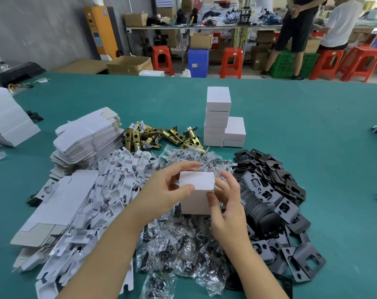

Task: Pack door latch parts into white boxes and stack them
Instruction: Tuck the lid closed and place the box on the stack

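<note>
Both hands hold one white box [197,192] above the green counter [291,130]: left hand [168,190] grips its left side, right hand [227,203] pinches its right edge. Beyond the hands stand stacked boxes [218,117]. Left of those lie brass latches [157,137].

A green-covered table [291,117] carries heaps of stock — flat white carton blanks [86,137], white card inserts [109,186], brass latch bolts [157,137], bagged screws [183,244], black strike plates [276,190] — and, behind them, stacked white boxes [220,119].
</note>
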Available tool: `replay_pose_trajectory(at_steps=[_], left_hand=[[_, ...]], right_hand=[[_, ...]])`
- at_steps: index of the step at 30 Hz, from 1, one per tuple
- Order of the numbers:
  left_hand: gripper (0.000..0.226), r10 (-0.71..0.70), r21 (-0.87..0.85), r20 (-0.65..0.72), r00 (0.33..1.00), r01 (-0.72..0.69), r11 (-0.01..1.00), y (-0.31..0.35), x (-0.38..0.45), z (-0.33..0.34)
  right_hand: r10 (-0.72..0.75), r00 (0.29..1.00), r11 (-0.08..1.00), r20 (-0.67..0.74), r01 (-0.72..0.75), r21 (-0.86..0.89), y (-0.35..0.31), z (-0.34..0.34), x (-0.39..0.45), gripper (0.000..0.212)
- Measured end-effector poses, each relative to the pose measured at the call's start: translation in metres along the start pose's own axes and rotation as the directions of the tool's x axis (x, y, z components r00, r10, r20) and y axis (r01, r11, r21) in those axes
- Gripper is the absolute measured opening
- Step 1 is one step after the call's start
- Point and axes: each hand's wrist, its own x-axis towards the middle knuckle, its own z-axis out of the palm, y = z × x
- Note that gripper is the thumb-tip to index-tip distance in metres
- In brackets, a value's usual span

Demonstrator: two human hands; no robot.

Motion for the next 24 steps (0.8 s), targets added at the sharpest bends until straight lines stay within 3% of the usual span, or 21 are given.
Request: replay_pose_trajectory(at_steps=[5, 16, 24], left_hand=[[0.046, 0.008, 0.148, 0.012, 1.0, -0.01, 0.989, -0.003, 0.001, -0.003], [0.044, 0.2, 0.469, -0.035, 0.979, -0.161, 0.868, -0.008, 0.001, 0.002], [0.041, 0.278, 0.525, 0.006, 0.961, -0.239, 0.816, -0.012, 0.0, 0.003]], right_hand=[[-0.031, 0.999, 0.997, 0.034, 0.033, -0.063, 0.003, -0.001, 0.0, 0.052], [0.005, 1.0, 0.999, 0.027, -0.006, 0.032, -0.002, -0.001, -0.001, 0.055], [-0.041, 0.997, 0.999, -0.069, 0.04, -0.014, -0.01, -0.001, 0.001, 0.033]])
